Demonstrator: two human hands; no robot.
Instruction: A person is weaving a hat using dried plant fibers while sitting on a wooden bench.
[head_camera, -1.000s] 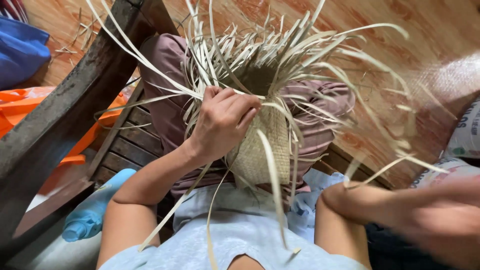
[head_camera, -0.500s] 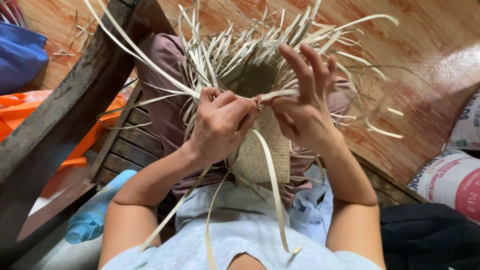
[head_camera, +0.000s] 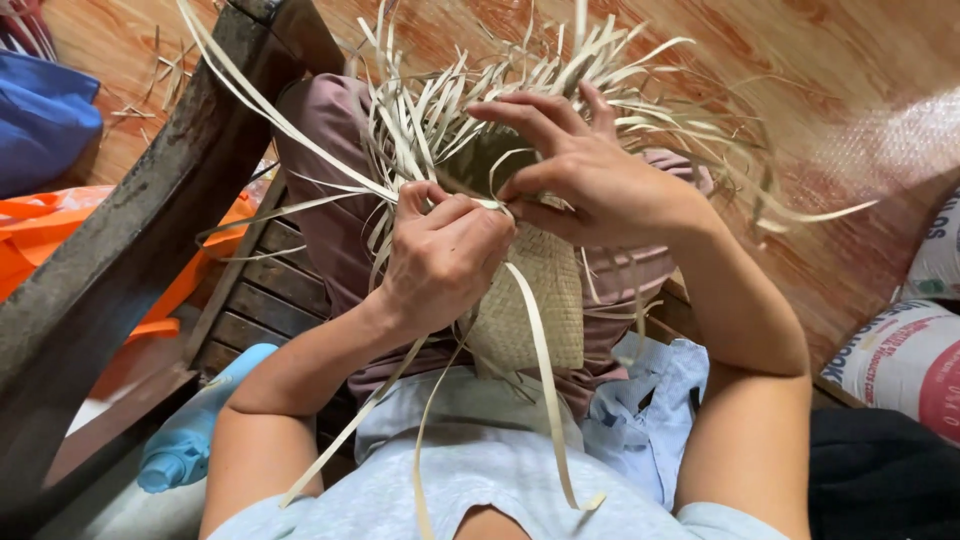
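The left hand (head_camera: 445, 262) is curled into a loose fist, thumb and fingers pinching a pale flat straw strip (head_camera: 540, 370) at the top edge of the half-woven straw basket (head_camera: 530, 310) resting on the lap. The right hand (head_camera: 590, 180), touching it from above, presses thumb to forefinger on the same rim, its other fingers spread among the loose straw ends (head_camera: 470, 110). A dark wooden chair rail (head_camera: 150, 230) crowds the left side, while the wood-patterned floor (head_camera: 830, 90) lies open beyond and a printed sack (head_camera: 900, 360) sits at right.
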